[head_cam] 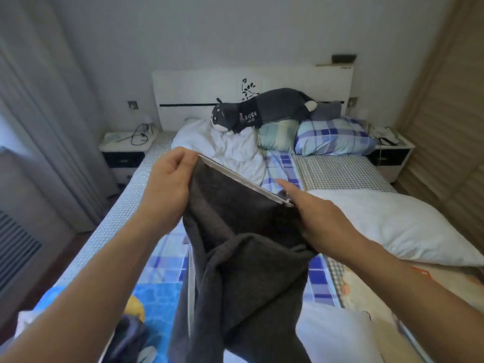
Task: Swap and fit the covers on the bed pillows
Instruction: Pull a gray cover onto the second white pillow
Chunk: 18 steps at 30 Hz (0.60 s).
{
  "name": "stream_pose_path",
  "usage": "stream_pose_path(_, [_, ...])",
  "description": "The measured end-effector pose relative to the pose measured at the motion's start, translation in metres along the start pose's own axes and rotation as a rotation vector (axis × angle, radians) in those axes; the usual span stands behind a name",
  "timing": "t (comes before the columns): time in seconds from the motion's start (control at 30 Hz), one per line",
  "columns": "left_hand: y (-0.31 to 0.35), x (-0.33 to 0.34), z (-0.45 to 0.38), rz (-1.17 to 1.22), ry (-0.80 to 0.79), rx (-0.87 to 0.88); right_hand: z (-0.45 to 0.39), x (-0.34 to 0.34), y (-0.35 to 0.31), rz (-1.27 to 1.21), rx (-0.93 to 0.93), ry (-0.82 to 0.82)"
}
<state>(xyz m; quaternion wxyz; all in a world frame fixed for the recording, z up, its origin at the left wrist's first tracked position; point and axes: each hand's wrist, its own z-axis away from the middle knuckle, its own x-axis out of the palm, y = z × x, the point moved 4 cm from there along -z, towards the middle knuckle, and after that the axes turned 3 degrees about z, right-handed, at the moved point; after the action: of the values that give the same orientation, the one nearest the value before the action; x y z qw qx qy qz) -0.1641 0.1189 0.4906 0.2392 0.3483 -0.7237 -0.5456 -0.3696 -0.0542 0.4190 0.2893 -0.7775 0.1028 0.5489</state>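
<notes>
Dark grey pillow cover (243, 263) held stretched above the bed (340, 174)

The left hand (167, 184) pinches one corner of its pale-edged opening and the right hand (319, 221) grips the other, index finger pointing forward — the fleecy cloth hangs twisted below both. Just right of the right fingers lies a bare white pillow (398, 226); beyond the fingers a crumpled white pillow (222, 150), plaid pillows (332, 137) and a plush cat (262, 108).
</notes>
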Motion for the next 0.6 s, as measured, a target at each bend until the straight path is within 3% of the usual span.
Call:
stream_pose_path(0.03, [0.015, 0.001, -0.003, -0.109, -0.108, 0.084, -0.019, -0.013, 0.011, 0.136, 0.052, 0.066])
stream_pose_path(0.07, [0.028, 0.005, -0.003, -0.235, -0.238, 0.139, -0.038, -0.03, 0.024, 0.122, 0.169, 0.148])
stream_pose_path(0.13, [0.041, 0.014, -0.001, -0.481, -0.445, 0.112, -0.065, -0.073, 0.049, -0.101, 0.455, 0.301])
stream_pose_path(0.2, [0.043, 0.016, -0.001, -0.728, -0.487, 0.065, -0.085, -0.111, 0.053, -0.31, 0.532, 0.473])
stream_pose_path(0.27, [0.042, 0.015, -0.011, -0.962, -0.334, 0.132, -0.099, -0.121, 0.042, -0.371, 0.539, 0.568])
stream_pose_path(0.4, [0.042, -0.016, -0.031, -0.735, 0.092, 0.034, -0.117, -0.094, 0.009, -0.588, 0.37, 0.21])
stream_pose_path(0.5, [0.05, -0.041, -0.039, -0.93, 0.302, 0.184, -0.105, -0.117, -0.013, 0.001, 0.017, 0.316])
stream_pose_path(0.53, [0.052, -0.046, -0.043, -1.057, 0.323, 0.209, -0.1, -0.117, -0.02, 0.2, -0.092, 0.282])
stream_pose_path(0.6, [0.047, -0.053, -0.049, -1.198, 0.262, 0.187, -0.096, -0.091, -0.021, 0.51, -0.224, 0.043])
